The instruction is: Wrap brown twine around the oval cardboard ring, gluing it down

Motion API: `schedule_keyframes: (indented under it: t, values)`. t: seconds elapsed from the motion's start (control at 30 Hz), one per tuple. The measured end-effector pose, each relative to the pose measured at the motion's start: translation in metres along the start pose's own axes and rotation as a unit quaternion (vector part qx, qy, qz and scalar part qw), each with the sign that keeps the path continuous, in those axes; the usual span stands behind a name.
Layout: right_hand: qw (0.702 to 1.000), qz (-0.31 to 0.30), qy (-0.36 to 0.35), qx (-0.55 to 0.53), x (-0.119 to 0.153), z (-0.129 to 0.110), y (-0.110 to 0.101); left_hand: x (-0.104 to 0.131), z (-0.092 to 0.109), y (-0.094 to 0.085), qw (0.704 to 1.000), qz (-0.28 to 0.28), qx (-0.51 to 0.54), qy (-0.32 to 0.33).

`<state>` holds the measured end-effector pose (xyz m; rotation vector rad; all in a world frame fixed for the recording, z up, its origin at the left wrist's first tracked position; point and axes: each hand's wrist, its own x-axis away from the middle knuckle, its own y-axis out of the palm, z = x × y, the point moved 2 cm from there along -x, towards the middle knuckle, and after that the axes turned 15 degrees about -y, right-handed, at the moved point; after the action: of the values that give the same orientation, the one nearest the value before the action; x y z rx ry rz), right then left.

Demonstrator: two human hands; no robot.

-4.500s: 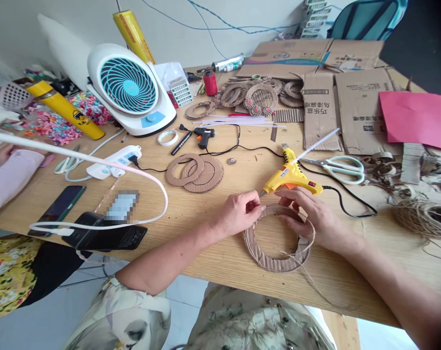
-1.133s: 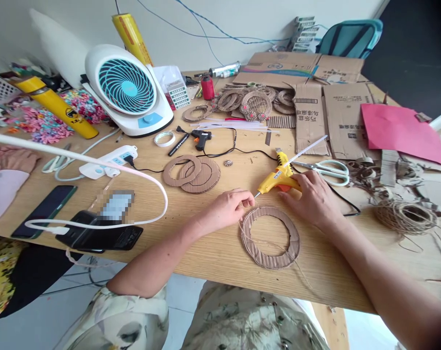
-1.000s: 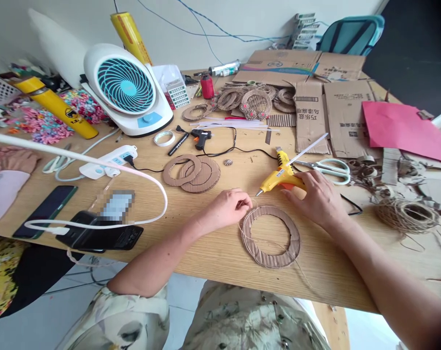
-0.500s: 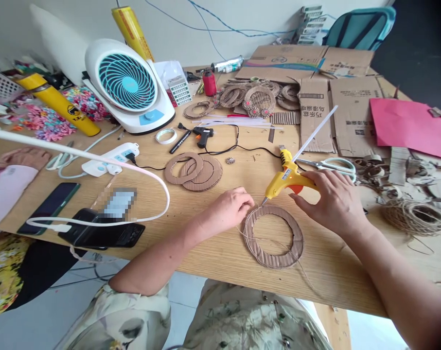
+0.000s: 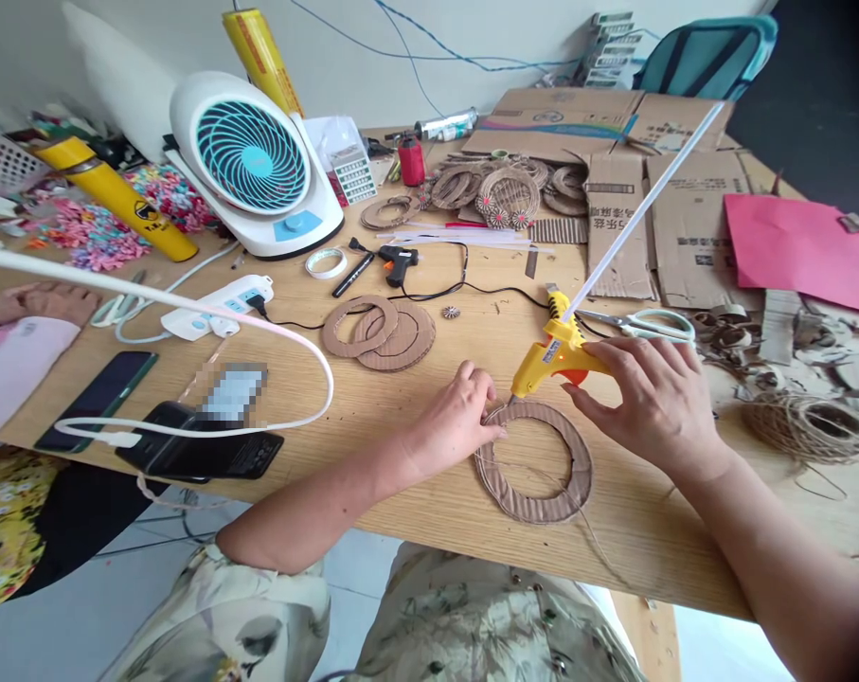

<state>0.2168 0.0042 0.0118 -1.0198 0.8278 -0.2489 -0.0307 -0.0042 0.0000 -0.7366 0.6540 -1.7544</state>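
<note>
A corrugated cardboard ring (image 5: 580, 474) lies flat near the table's front edge, with thin twine (image 5: 599, 545) trailing across it and off its lower right side. My left hand (image 5: 457, 421) is closed at the ring's upper left edge, thumb over the cardboard and fingers bent behind it. My right hand (image 5: 656, 398) is wrapped round the handle of a yellow hot glue gun (image 5: 546, 365). The gun's nozzle points down at the ring's top edge, close to my left fingers. A long clear glue stick (image 5: 646, 208) sticks up from its back.
Two cardboard rings or discs (image 5: 379, 332), a black glue gun (image 5: 399, 263) and scissors (image 5: 649, 324) lie beyond. A twine roll (image 5: 813, 421) sits right, a white fan (image 5: 251, 170) back left. Phones and a white cable (image 5: 322, 379) are left, near another person's hands (image 5: 52, 303).
The glue gun has tilted and its nozzle has come down to the ring's edge. The glue stick now shows much longer. My left thumb has moved onto the ring.
</note>
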Motion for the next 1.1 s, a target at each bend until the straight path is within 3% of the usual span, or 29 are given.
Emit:
schedule_keyframes:
  t: [0.33, 1.1]
  values:
    - [0.994, 0.055, -0.057, 0.071, -0.006, -0.004, -0.007, 0.000, 0.002, -0.002, 1.000, -0.009, -0.012, 0.003]
    - [0.988, 0.068, -0.096, 0.096, -0.010, -0.010, -0.016, -0.003, -0.001, -0.002, 1.000, -0.018, -0.010, 0.004]
